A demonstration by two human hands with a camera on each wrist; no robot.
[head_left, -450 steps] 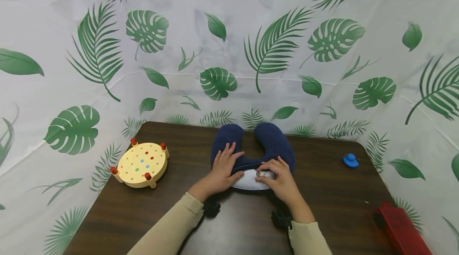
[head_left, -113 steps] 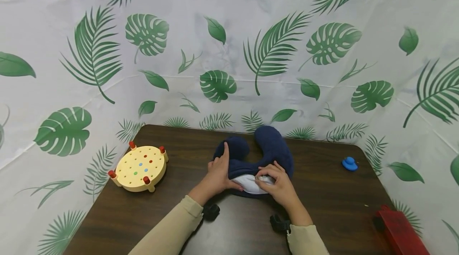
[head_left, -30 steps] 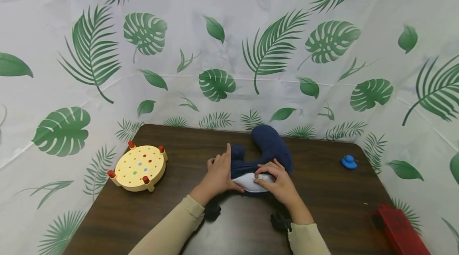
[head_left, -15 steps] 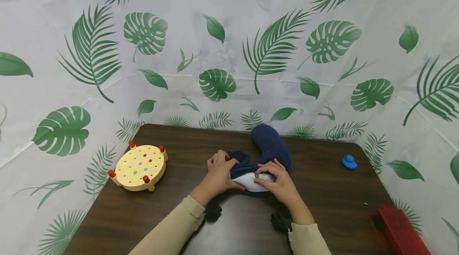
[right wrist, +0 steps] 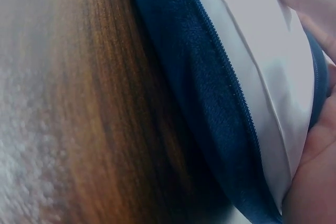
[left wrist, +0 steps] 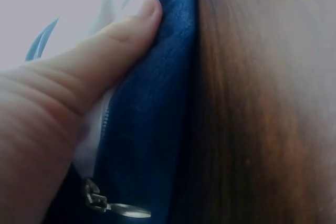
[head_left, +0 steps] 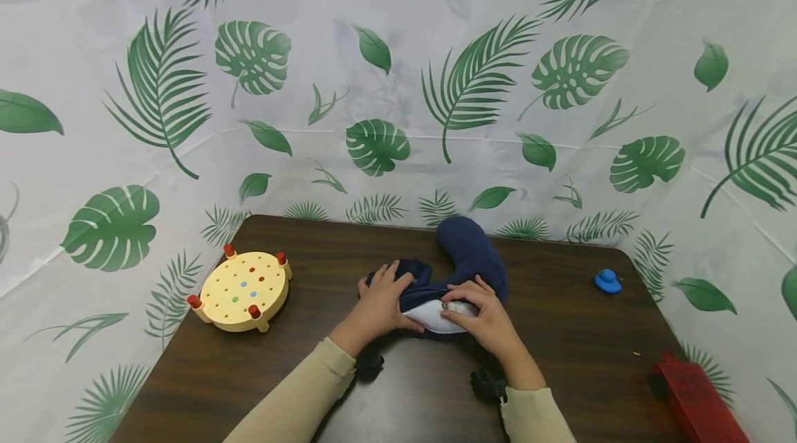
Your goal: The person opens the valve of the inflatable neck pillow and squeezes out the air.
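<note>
A navy U-shaped neck pillow (head_left: 468, 249) lies on the table, its zipper undone along the near curve. White inner filling (head_left: 431, 316) shows through the gap. My left hand (head_left: 376, 308) grips the pillow's left arm, fingers over the crumpled navy cover and thumb at the near edge of the opening. In the left wrist view, that thumb (left wrist: 110, 51) presses the white fabric by the zipper edge, above a metal zipper pull (left wrist: 128, 210). My right hand (head_left: 486, 311) pinches the white inner filling at the right of the opening. Zipper teeth (right wrist: 223, 61) edge the cover in the right wrist view.
A round yellow pegboard (head_left: 245, 291) with red-tipped legs stands at left on the dark wooden table (head_left: 324, 242). A small blue hat-shaped object (head_left: 607, 282) lies at right. A red box-like object (head_left: 697, 394) is at the near right edge. Leaf-print cloth hangs behind.
The pillow's left arm, full and extended at first, has shortened and crumpled. My left hand went from flat, through a raised index finger, to fingers spread over the cover. My right hand stays put.
</note>
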